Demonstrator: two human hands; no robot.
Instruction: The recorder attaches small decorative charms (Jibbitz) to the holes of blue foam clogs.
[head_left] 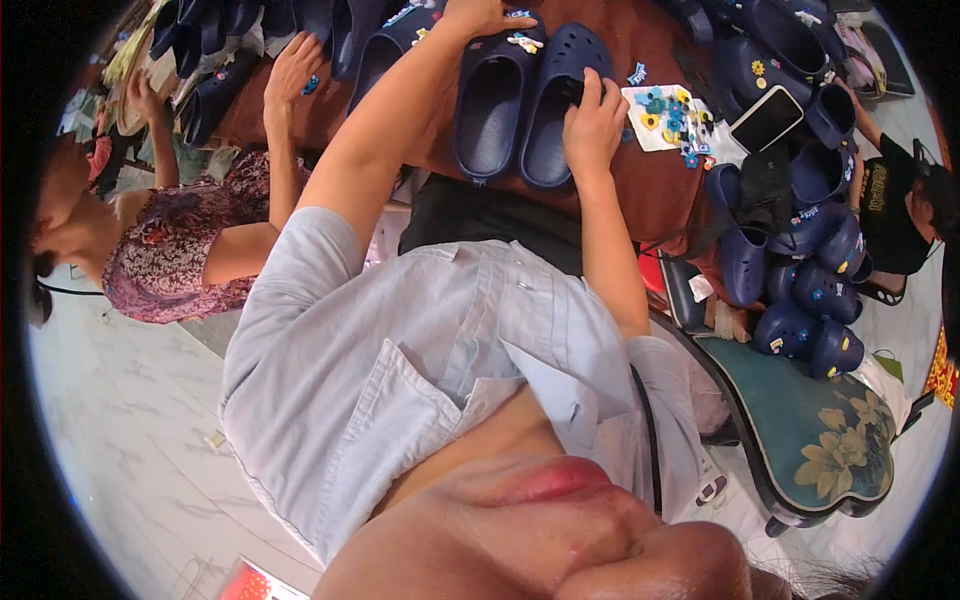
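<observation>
Wearer's face foremost, we see two navy clogs on the table, toes pointing away.
Right hand pinches the right clog along its right side — left hand at its mate's toe, grip unclear to us.

Small makeshift workshop, heaped navy clogs, loose charms, co-workers, covered table

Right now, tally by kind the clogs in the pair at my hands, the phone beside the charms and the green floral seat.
Navy clogs at the hands: 2
Phone beside the charms: 1
Green floral seat: 1
Total: 4
</observation>
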